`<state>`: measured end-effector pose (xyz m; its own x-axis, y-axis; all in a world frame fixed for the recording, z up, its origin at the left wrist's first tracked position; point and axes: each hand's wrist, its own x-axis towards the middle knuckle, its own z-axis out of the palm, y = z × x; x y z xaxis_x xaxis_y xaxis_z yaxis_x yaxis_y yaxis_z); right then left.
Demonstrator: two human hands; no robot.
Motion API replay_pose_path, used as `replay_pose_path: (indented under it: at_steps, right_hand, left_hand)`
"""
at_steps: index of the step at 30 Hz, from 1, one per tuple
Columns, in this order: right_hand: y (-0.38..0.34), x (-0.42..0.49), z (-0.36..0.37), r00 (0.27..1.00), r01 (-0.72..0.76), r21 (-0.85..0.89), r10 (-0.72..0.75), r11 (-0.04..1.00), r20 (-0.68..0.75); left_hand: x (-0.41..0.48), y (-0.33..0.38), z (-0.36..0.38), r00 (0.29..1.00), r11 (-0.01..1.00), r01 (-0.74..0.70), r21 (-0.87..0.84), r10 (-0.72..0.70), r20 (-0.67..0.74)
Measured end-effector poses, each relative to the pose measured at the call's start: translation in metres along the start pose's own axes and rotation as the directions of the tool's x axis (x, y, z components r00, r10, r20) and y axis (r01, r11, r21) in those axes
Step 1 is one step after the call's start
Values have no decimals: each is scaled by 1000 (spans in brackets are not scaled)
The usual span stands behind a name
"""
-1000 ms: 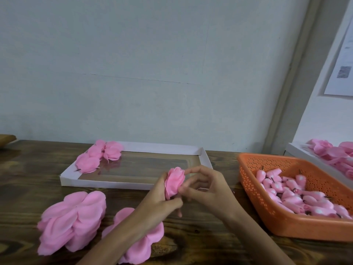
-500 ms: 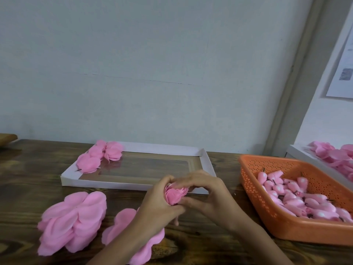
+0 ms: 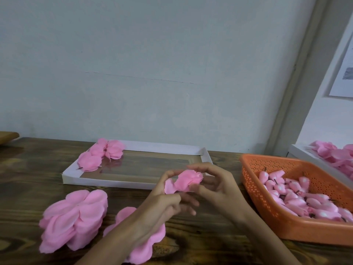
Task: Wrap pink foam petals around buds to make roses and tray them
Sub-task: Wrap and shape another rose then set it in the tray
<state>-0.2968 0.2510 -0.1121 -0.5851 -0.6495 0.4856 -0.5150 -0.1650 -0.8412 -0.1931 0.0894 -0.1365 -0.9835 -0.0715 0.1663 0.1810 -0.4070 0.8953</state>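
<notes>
A half-wrapped pink foam rose is held above the table between both hands. My left hand grips it from below and on the left, thumb and fingers curled round its base. My right hand curls over its right side, fingertips on the petals. Behind them lies the white tray, with three finished roses in its far left corner. Two stacks of loose pink petals lie at the front left, the nearer stack partly hidden under my left forearm.
An orange perforated basket full of pink buds stands to the right. Beyond it a second white tray holds more pink petals. The wooden table ends at a pale wall behind.
The rose has opened out wider between my fingers and its petals have turned. Both hands stay at the same spot in front of the tray.
</notes>
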Motion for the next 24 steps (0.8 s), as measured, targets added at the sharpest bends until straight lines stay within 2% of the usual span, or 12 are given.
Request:
replay_pose_path:
  at_steps: [5, 9, 12, 17, 19, 24]
  right_hand:
    - [-1, 3, -9, 992, -29, 104, 41, 994, -121]
    - [-2, 2, -11, 986, -56, 172, 82, 984, -146]
    - [-1, 2, -11, 986, -65, 163, 89, 984, -144]
    - [4, 1, -12, 993, -62, 163, 77, 985, -88]
    - [3, 0, -12, 998, -44, 186, 51, 982, -33]
    - [-4, -1, -11, 995, -29, 278, 3, 960, 95]
  left_hand:
    - [0, 5, -5, 999, 999, -40, 22, 41, -29]
    - [2, 6, -9, 987, 987, -108, 120, 121, -107]
    - [2, 12, -9, 965, 976, -178, 124, 197, -172]
    - [1, 19, -10, 926, 936, -246, 252, 304, -224]
    - [0, 21, -9, 923, 917, -276, 287, 336, -188]
    - [-3, 22, -4, 938, 919, -315, 237, 340, -73]
